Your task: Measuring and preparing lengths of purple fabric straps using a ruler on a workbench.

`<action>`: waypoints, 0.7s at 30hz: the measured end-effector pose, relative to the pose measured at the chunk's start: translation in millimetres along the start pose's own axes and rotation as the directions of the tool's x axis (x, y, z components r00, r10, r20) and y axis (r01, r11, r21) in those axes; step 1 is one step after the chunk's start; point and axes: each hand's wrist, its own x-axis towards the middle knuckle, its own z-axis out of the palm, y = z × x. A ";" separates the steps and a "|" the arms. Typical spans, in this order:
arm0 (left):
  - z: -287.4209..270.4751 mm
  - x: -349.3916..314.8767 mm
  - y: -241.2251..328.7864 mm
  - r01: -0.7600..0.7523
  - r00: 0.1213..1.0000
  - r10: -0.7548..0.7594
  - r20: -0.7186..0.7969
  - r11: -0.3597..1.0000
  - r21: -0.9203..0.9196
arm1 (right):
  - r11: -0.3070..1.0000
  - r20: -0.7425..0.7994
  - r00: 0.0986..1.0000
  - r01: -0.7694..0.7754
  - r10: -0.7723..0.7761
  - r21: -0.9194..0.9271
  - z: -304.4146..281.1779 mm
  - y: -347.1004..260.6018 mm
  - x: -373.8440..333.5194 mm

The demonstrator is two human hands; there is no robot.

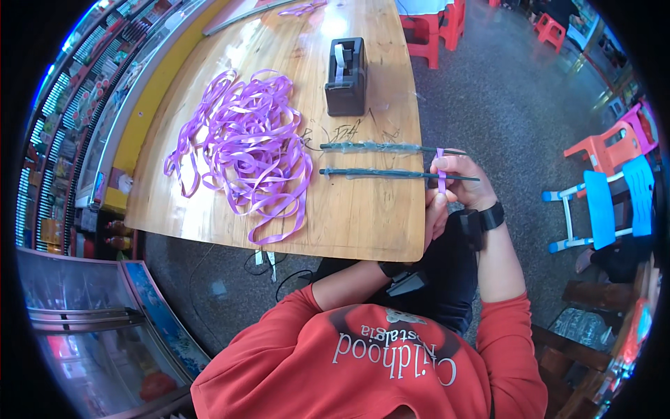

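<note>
Two dark green sticks (380, 172) lie side by side, wrapped in clear tape, and their ends jut past the table's right edge. A short purple ribbon (441, 183) crosses both sticks just beyond that edge. My right hand (462, 178) is closed around the ribbon and the end of the nearer stick, thumb on top. Below it, my left hand (436, 218) is closed with its fingertips at the ribbon's lower end; its other fingers are partly hidden. A large loose heap of purple ribbon (255, 143) lies on the table to the left.
A black tape dispenser (345, 94) stands on the wooden table (363, 223) beyond the sticks. Another bit of purple ribbon (301, 8) is at the far end. Red stools (452, 24) and a blue-and-white chair (601, 206) stand on the floor to the right; a glass-fronted cabinet (91, 300) is at left.
</note>
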 end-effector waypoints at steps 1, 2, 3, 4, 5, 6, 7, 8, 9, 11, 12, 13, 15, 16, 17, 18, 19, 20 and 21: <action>-0.1 -0.5 -0.3 -0.014 1.000 0.014 0.002 1.000 0.007 | 1.000 -0.014 1.000 0.006 -0.006 0.001 1.2 0.8 -0.9; -0.7 -0.8 -0.6 0.005 1.000 -0.005 0.000 1.000 0.005 | 1.000 -0.018 1.000 0.003 -0.004 -0.007 2.2 1.1 -2.7; -1.7 -0.8 -0.9 0.013 1.000 -0.013 0.001 1.000 0.014 | 1.000 -0.028 1.000 -0.001 0.000 -0.013 2.7 1.6 -4.6; -2.6 -1.2 -1.6 0.015 1.000 -0.015 0.002 0.999 0.034 | 1.000 -0.031 0.999 -0.006 0.006 -0.011 2.5 1.9 -6.2; -3.9 -1.3 -2.4 0.014 1.000 -0.014 0.016 0.999 0.032 | 1.000 -0.057 0.998 -0.030 0.029 -0.010 0.7 1.5 -7.2; -5.1 -1.3 -3.2 0.006 0.999 -0.007 0.032 0.999 0.042 | 0.999 -0.074 0.996 -0.053 0.053 -0.001 -2.1 0.7 -7.8; -6.8 -1.8 -4.2 -0.007 0.999 0.004 0.041 0.998 0.063 | 0.998 -0.027 0.998 -0.058 0.059 0.037 -5.7 1.0 -8.4; -7.7 -2.8 -6.1 0.017 0.999 -0.019 0.042 0.998 0.060 | 0.998 -0.069 0.997 -0.025 0.029 0.062 -9.8 2.3 -8.8; -7.8 -4.2 -8.7 0.033 0.999 -0.036 0.038 0.997 0.067 | 0.993 -0.048 0.999 0.026 -0.021 0.114 -15.1 2.8 -9.7; -11.2 -4.9 -14.8 0.051 0.997 -0.057 0.052 0.994 0.096 | 0.972 0.031 0.992 0.112 -0.121 0.208 -33.2 -3.5 -24.3; -13.9 -5.5 -18.4 0.056 0.995 -0.065 0.074 0.992 0.116 | 0.980 -0.063 0.990 0.131 -0.123 0.151 -42.3 -6.8 -36.3; -15.4 -5.9 -22.9 0.064 0.992 -0.077 0.097 0.989 0.135 | 0.983 -0.147 0.979 0.154 -0.138 0.100 -50.8 -10.8 -49.5; -16.7 -1.3 -33.2 0.017 0.999 -0.028 0.030 0.950 0.313 | 0.989 -0.206 0.968 0.149 -0.143 0.018 -60.9 -11.5 -74.1; -15.5 1.9 -38.6 0.002 1.000 -0.004 0.003 0.918 0.398 | 0.990 -0.237 0.962 0.136 -0.137 -0.023 -62.3 -9.1 -86.2; -9.8 7.0 -45.3 0.029 0.998 0.000 -0.063 0.887 0.461 | 0.991 -0.274 0.953 0.118 -0.133 -0.069 -61.4 -6.1 -97.3; -7.5 7.5 -48.6 -0.080 0.996 0.086 0.007 0.882 0.465 | 0.988 -0.287 0.948 0.114 -0.138 -0.099 -57.2 0.6 -106.1; -5.5 7.0 -49.9 -0.089 0.996 0.086 0.029 0.857 0.507 | 0.986 -0.322 0.936 0.110 -0.145 -0.125 -50.6 8.7 -111.3; 0.5 7.3 -51.7 -0.127 0.992 0.117 0.050 0.903 0.410 | 0.982 -0.342 0.926 0.112 -0.158 -0.150 -43.2 16.1 -114.0; 2.5 5.6 -49.9 -0.130 0.988 0.091 0.128 0.933 0.336 | 0.977 -0.340 0.923 0.127 -0.179 -0.172 -35.0 23.1 -115.3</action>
